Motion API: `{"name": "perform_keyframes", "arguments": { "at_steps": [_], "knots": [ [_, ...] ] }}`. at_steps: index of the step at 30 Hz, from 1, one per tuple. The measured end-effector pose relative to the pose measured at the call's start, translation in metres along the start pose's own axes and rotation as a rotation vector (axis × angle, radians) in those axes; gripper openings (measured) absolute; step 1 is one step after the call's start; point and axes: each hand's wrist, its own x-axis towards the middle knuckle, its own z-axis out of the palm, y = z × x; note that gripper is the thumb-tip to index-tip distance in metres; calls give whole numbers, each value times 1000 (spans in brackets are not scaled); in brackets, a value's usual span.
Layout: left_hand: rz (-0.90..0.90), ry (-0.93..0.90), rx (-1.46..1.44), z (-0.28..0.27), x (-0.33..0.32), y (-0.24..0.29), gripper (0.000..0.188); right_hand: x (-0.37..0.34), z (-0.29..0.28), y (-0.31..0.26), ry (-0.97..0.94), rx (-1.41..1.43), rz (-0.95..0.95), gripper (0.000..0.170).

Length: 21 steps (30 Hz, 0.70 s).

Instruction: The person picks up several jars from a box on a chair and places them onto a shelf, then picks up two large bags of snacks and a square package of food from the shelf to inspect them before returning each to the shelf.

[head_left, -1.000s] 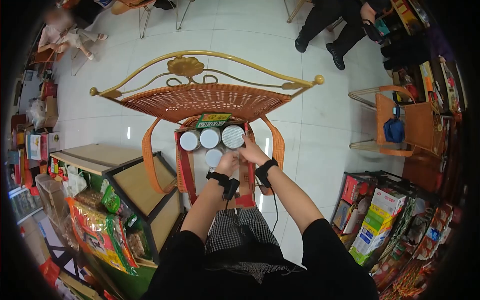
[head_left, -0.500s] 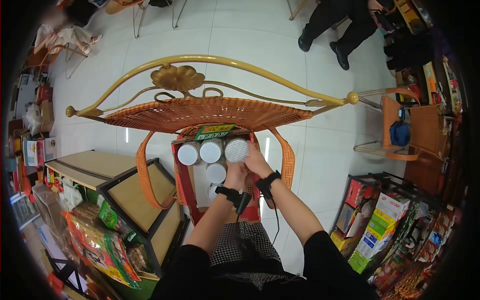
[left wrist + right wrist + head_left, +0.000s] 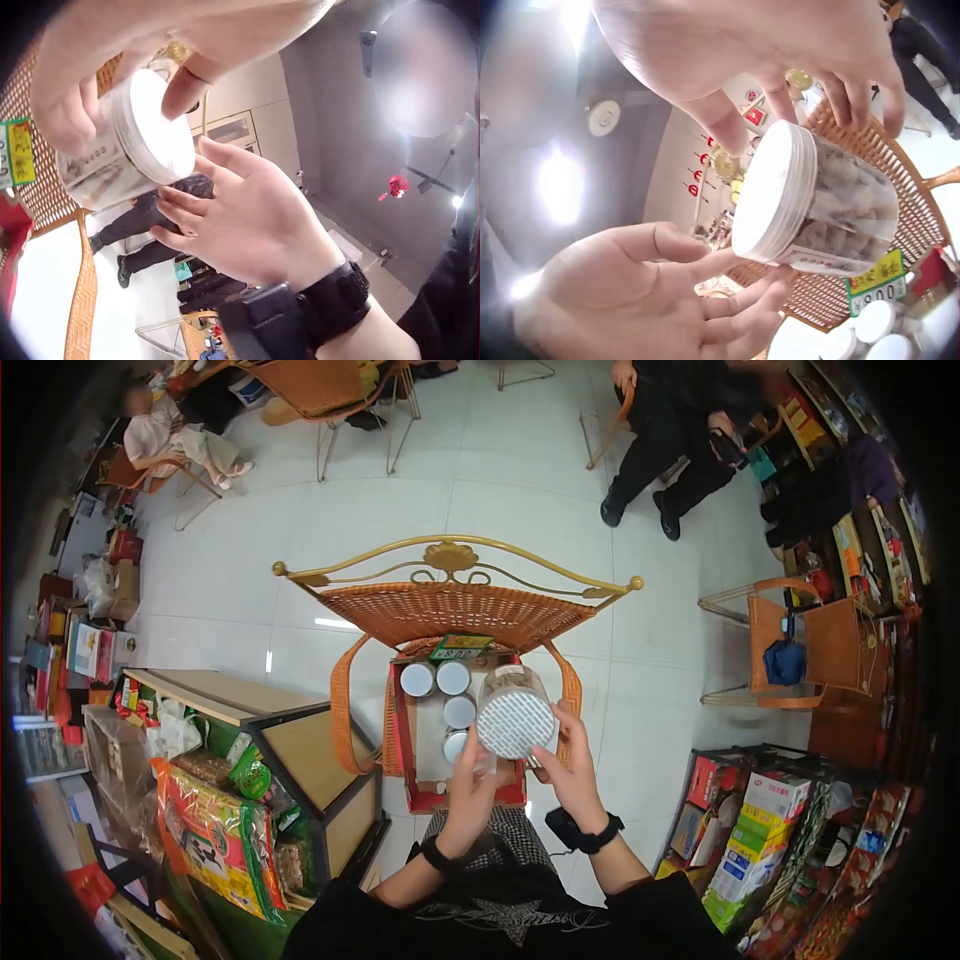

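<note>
Both my hands are on a clear plastic jar (image 3: pixel 847 202) with a white lid (image 3: pixel 515 725) and brownish dried pieces inside. It is raised above a red-edged box (image 3: pixel 402 750), tilted so its lid faces me. On its right side, my right hand (image 3: pixel 578 775) grips it, thumb at the lid. My left hand (image 3: pixel 468 795) holds the opposite side; its thumb lies over the lid and its fingers bend against the jar wall in the left wrist view. Several more white-lidded jars (image 3: pixel 418 679) stand in the box.
The box sits on a woven chair (image 3: pixel 450 610) with a gold metal top rail. A green-and-yellow price sign (image 3: pixel 462 647) is at the box's back. Display shelves (image 3: pixel 300 750) with packaged goods (image 3: pixel 215 830) stand left, stacked cartons (image 3: pixel 760 820) right. Two people sit farther back.
Both hands have lifted the jar from the box's back right corner and brought it up toward me. The chair and box now appear smaller in the head view.
</note>
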Motion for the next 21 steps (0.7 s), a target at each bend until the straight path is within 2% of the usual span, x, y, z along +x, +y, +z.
{"name": "perform_keyframes", "arguments": {
  "at_steps": [2,4,7,12,13,15,17,19,21],
  "knots": [
    [47,9,48,-9,-14,15,76,-17,-9,-21,-82,625,203,56],
    [250,55,368,-13,-31,41,79,-32,-21,-34,-148,584,118,56],
    [377,99,398,-12,-50,59,81,-52,-35,-52,-214,509,39,62],
    [531,176,449,-6,-87,71,88,-76,-58,-66,-274,397,-82,62],
    [568,197,444,-3,-96,71,90,-79,-62,-67,-276,361,-167,61],
    [654,282,453,5,-117,72,91,-85,-70,-71,-307,329,-278,61],
    [739,371,466,13,-138,73,93,-89,-76,-83,-383,532,-359,60],
    [846,505,487,20,-161,73,94,-95,-83,-91,-458,534,-450,60],
    [867,614,493,25,-185,79,94,-100,-85,-99,-535,538,-532,60]
  ]
}}
